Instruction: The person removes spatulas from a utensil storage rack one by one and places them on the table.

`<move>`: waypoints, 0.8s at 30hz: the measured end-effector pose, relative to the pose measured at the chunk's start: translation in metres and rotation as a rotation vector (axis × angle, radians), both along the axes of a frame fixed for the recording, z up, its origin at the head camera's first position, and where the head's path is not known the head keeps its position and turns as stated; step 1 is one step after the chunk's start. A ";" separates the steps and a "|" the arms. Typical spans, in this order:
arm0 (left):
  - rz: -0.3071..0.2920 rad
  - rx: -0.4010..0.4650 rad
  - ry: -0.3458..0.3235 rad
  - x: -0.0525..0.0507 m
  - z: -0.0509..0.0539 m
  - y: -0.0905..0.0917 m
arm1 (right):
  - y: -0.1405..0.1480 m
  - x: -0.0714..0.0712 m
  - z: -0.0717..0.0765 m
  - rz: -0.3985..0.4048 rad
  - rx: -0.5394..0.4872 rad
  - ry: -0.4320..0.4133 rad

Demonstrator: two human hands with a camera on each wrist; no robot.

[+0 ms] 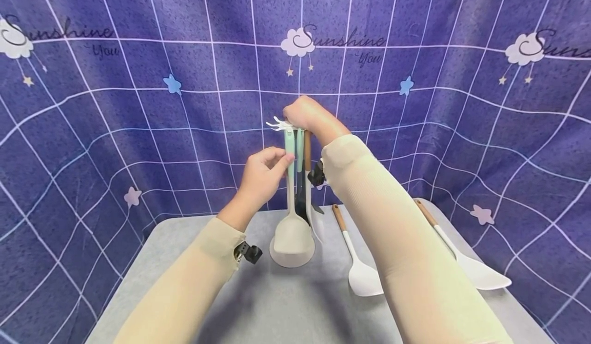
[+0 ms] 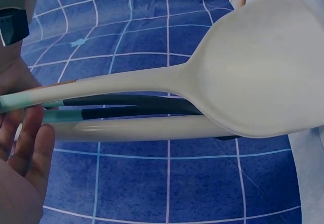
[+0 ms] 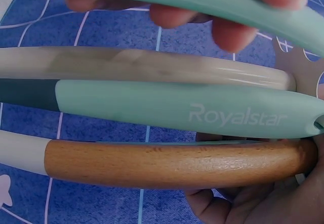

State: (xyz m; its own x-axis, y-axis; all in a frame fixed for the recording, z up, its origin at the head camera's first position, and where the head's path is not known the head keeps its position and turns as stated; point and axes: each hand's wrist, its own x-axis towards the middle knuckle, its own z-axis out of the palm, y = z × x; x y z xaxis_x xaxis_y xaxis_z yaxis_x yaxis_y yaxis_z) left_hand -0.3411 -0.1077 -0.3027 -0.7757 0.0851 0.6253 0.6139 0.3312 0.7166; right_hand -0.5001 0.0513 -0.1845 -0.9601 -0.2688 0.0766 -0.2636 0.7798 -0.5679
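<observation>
A white utensil rack (image 1: pixel 279 124) with curved hooks stands on a round base (image 1: pixel 292 262). My left hand (image 1: pixel 265 172) pinches the mint handle of a cream spatula (image 2: pixel 258 67), which hangs at the rack's front, blade down. At the rack's top, my right hand (image 1: pixel 310 114) grips it, its fingers partly hidden by handles in the right wrist view. Behind the spatula, the pale post (image 3: pixel 142 64) runs beside a second mint handle (image 3: pixel 126 105) marked "Royalstar" with a dark shaft. A wooden handle (image 3: pixel 177 164) on a white utensil hangs closest to my right hand.
Two white utensils with wooden handles lie on the grey table to the right: a ladle-like one (image 1: pixel 362 277) and a turner (image 1: pixel 480 275), partly behind my right sleeve. A purple-blue gridded cloth (image 1: pixel 221 103) encloses the table's back and sides.
</observation>
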 end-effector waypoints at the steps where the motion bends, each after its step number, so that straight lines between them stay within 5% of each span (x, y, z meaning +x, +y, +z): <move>1: 0.001 -0.003 0.001 0.001 0.001 0.000 | 0.000 0.004 0.001 -0.004 -0.002 -0.010; 14: -0.041 -0.102 -0.002 0.016 0.005 -0.010 | -0.001 -0.002 -0.001 -0.006 0.020 0.008; 24: 0.048 -0.203 -0.012 0.022 0.001 -0.049 | -0.001 -0.003 0.000 -0.038 -0.014 -0.028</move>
